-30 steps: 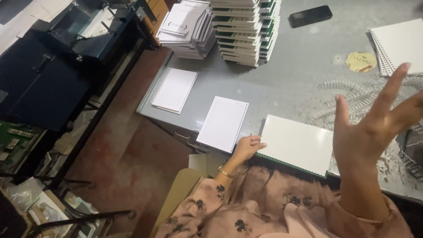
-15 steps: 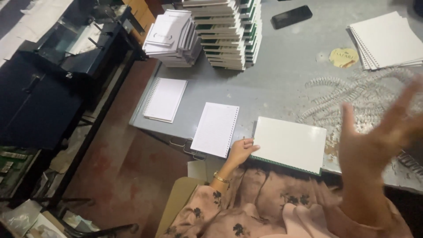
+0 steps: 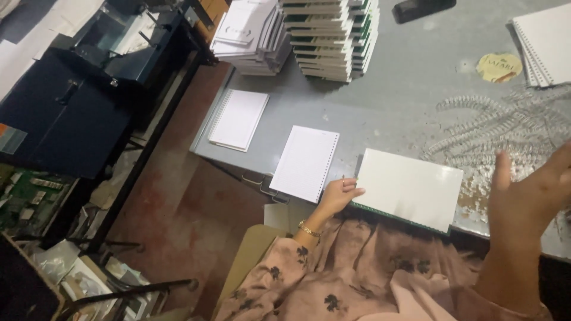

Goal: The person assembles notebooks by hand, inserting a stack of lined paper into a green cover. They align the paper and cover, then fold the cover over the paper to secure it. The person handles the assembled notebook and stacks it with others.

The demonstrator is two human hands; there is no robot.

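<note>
Grey table (image 3: 410, 77): the largest item, running across the upper and right part of the view, its near edge at my lap.

Black machine (image 3: 65, 113): off the table's left end, on a dark frame above the reddish floor.

Stack of bound notebooks (image 3: 333, 35): tall pile at the far side of the table, with a lower stack of white booklets (image 3: 250, 32) touching it on the left.

White cover sheet (image 3: 407, 187): flat at the near edge, on top of a green-edged pad. My left hand (image 3: 340, 195) rests on its left edge, thumb on top and fingers curled at the rim; a light hold, not a tight clench.

Pile of spiral pads (image 3: 547, 44): far right corner, partly out of view.

Loose white pad (image 3: 306, 161): just left of my left hand, binding holes along its right side. A second white pad (image 3: 239, 119) lies farther left, near the table edge.

My right hand (image 3: 529, 199): raised in the air over the right side of the table, fingers spread, holding nothing.

Wire binding coils (image 3: 493, 128): tangled heap beyond my right hand, with paper crumbs beside it.

Black phone (image 3: 423, 8): far edge of the table.

Yellow round label (image 3: 499, 66): beside the spiral pads.
</note>
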